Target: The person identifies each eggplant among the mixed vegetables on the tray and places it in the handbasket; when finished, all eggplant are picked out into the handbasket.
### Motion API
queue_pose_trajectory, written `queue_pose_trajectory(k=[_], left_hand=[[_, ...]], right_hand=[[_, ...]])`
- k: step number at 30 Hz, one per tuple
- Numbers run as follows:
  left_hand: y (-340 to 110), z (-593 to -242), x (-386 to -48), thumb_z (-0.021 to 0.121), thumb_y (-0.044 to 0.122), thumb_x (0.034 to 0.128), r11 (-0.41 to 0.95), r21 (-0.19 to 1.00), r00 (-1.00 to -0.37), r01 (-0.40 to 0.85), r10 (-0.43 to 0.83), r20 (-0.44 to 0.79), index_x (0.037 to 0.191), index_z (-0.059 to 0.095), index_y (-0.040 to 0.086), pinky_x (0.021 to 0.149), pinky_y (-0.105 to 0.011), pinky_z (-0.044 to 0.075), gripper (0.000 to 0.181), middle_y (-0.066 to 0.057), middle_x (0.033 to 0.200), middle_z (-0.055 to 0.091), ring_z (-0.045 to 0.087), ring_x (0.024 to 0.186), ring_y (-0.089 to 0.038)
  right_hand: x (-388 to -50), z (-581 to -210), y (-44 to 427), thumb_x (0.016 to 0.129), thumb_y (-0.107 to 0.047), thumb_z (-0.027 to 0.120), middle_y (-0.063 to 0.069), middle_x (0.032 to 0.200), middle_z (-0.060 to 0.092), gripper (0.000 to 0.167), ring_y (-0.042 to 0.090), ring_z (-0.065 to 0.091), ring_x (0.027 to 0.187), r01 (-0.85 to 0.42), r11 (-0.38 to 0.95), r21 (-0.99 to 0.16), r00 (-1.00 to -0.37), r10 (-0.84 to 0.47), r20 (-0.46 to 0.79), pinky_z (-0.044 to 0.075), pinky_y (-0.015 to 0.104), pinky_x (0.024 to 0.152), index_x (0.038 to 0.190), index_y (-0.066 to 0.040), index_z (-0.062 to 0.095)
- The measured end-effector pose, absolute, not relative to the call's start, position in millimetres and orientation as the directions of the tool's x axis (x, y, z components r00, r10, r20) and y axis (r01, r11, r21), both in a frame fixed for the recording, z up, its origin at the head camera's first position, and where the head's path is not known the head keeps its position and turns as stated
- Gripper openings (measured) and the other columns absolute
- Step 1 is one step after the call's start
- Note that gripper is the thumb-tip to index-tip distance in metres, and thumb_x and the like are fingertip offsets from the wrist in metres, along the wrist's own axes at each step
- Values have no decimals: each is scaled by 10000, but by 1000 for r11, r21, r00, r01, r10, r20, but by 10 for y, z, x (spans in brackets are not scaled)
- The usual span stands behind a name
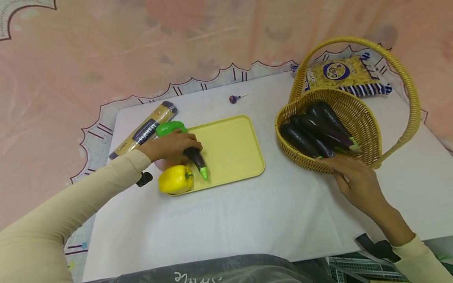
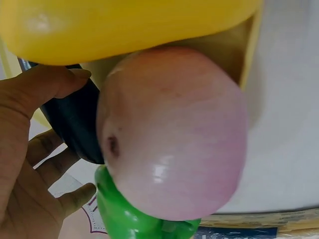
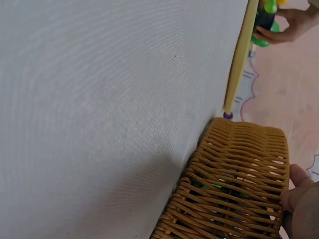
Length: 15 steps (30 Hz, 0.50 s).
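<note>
My left hand (image 1: 173,147) grips a dark eggplant (image 1: 196,159) with a bright green stem end over the left part of the yellow tray (image 1: 230,149). In the left wrist view, the thumb and fingers lie on either side of the eggplant (image 2: 75,119), beside a pinkish onion (image 2: 174,134). A yellow bell pepper (image 1: 175,179) and a green pepper (image 1: 170,127) are close to this hand. At the near rim of the wicker basket (image 1: 366,129), my right hand (image 1: 357,182) holds the edge, its thumb outside. Several eggplants (image 1: 318,125) lie in the basket.
A long pack of spaghetti (image 1: 145,131) lies left of the tray. Behind the tray is a wrapped lollipop (image 1: 233,99). A bag of pasta (image 1: 339,74) stands behind the basket, whose tall handle (image 1: 412,94) arches over it. White cloth (image 1: 226,224) covers the table.
</note>
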State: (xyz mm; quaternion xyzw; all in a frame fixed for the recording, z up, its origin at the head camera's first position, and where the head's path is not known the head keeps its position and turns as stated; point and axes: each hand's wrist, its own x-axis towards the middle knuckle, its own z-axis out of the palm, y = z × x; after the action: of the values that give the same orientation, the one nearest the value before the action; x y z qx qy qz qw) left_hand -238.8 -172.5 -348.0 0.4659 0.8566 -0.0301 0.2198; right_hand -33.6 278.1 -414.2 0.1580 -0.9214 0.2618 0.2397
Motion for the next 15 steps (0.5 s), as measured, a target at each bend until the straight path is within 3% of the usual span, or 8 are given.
queue_pose_trajectory(k=[7, 15], left_hand=[[-1621, -3418, -2418, 760, 34, 791, 564, 186, -467, 805, 794, -389, 1207, 645, 150, 965, -483, 469, 447, -105, 1170, 618, 570, 1043, -288], [-1410, -3325, -2490, 752, 70, 801, 556, 220, -460, 802, 809, -367, 1191, 647, 167, 899, -422, 506, 416, -96, 1112, 588, 558, 979, -272]], right_hand=[[-339, -4146, 2778, 741, 196, 672, 102, 1017, 737, 532, 342, 651, 989, -418, 813, -406, -833, -164, 528, 456, 527, 837, 1146, -142, 736], [-333, -4146, 2776, 739, 190, 671, 101, 1016, 738, 527, 343, 653, 990, -418, 810, -410, -831, -160, 532, 456, 531, 837, 1138, -146, 740]])
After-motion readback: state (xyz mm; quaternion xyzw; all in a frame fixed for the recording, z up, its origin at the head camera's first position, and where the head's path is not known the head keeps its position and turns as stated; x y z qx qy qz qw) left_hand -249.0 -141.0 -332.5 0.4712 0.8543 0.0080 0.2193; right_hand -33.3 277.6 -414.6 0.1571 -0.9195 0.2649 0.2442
